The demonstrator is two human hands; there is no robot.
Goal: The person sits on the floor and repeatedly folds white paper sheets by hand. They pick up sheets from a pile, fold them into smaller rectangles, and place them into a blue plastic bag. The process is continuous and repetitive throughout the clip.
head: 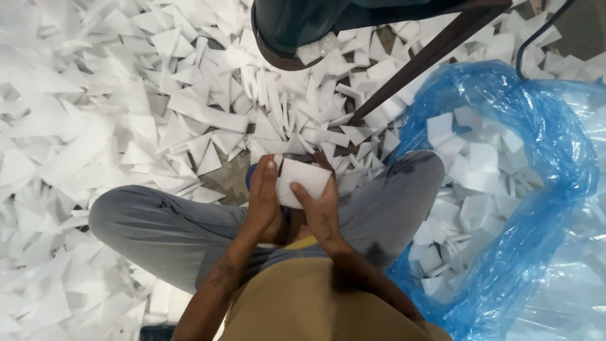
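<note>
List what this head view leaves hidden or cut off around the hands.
- White foam stack: its underside, covered by left hand and right hand.
- Dark round container: top cut by the frame edge.
- Blue plastic bag: right side runs out of frame.

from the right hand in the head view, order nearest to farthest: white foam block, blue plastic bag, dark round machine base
1. white foam block: held in the right hand.
2. blue plastic bag: to the right.
3. dark round machine base: top of view, ahead.
</note>
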